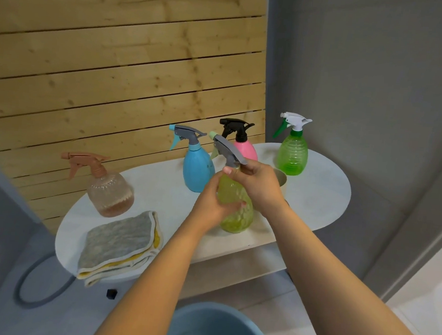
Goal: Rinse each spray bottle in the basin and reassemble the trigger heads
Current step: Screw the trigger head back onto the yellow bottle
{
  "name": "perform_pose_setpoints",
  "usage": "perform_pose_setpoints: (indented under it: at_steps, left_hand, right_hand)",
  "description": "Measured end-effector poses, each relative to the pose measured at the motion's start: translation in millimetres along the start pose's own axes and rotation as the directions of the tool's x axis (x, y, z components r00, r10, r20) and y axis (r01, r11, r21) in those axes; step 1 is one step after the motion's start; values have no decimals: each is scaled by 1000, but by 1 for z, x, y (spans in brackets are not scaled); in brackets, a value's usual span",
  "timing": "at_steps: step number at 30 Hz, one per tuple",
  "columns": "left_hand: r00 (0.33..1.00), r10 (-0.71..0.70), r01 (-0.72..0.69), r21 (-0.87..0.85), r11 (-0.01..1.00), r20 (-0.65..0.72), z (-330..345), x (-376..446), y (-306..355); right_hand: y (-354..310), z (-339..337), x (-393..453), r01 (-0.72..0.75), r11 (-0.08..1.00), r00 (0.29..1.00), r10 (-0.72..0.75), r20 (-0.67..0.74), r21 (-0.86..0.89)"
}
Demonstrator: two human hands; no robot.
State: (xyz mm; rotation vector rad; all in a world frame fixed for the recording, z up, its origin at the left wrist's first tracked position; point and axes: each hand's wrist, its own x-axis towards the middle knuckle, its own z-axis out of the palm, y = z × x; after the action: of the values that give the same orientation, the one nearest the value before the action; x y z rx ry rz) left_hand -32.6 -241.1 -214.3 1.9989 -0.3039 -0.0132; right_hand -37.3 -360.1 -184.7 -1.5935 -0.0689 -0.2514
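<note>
A yellow-green spray bottle (233, 215) stands on the white oval table (325, 190), tilted slightly. My left hand (212, 203) wraps around its body. My right hand (258, 183) grips the neck just under its grey trigger head (227, 150). Behind it stand a blue bottle (197, 169) with a grey head and a pink bottle (246, 147) with a black head. A bright green bottle (293, 156) with a white head stands at the far right, and a clear brownish bottle (111, 193) at the left. The blue basin (219, 326) with water sits on the floor below.
A folded grey and yellow cloth (120, 244) lies at the table's near left edge. A metal cup (281, 180) stands behind my right hand. A grey hose (36, 285) loops on the floor at left, near a small black cap (111, 293). A wooden slat wall backs the table.
</note>
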Motion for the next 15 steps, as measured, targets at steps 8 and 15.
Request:
perform_pose_setpoints:
  at_steps: [8,15]
  left_hand:
    - [924,-103,94,-44,995,-367,-13,-3,-14]
    - [789,-120,192,56,980,-602,-71,14,-39]
  right_hand:
    - [0,14,-5,-81,997,994,81,78,4]
    - [23,64,-5,-239,970,949,241,206,-33]
